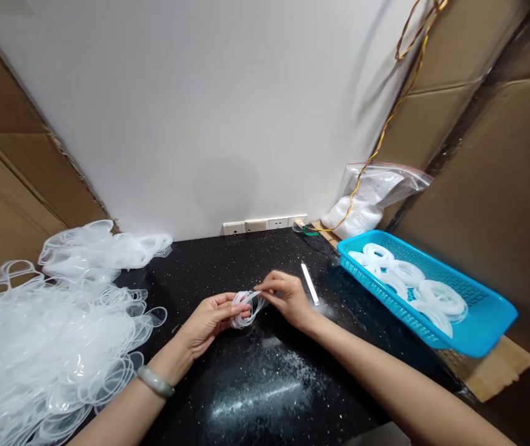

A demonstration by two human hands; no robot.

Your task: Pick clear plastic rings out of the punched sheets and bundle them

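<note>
Above the middle of the black countertop, my left hand [213, 319] is closed on a bundle of translucent white rings [242, 310], thumb on the near side. My right hand [287, 297] pinches the right upper part of the same bundle between thumb and fingers, where one strand is drawn out. The rings look like thin, flexible rubber or silicone loops. Just beyond my right hand lies a slim white pen-like tool [310, 282], whose exact kind I cannot make out. A large heap of similar loose rings [55, 347] spreads left of my left hand.
A blue plastic basket [492, 322] at the right holds several coiled ring bundles [441, 300]. Behind it stands a clear zip bag [380, 183] with white contents. Wall sockets [255, 226] line the back, and a twisted yellow-brown wire [379, 139] hangs down. Cardboard [488, 161] closes both sides.
</note>
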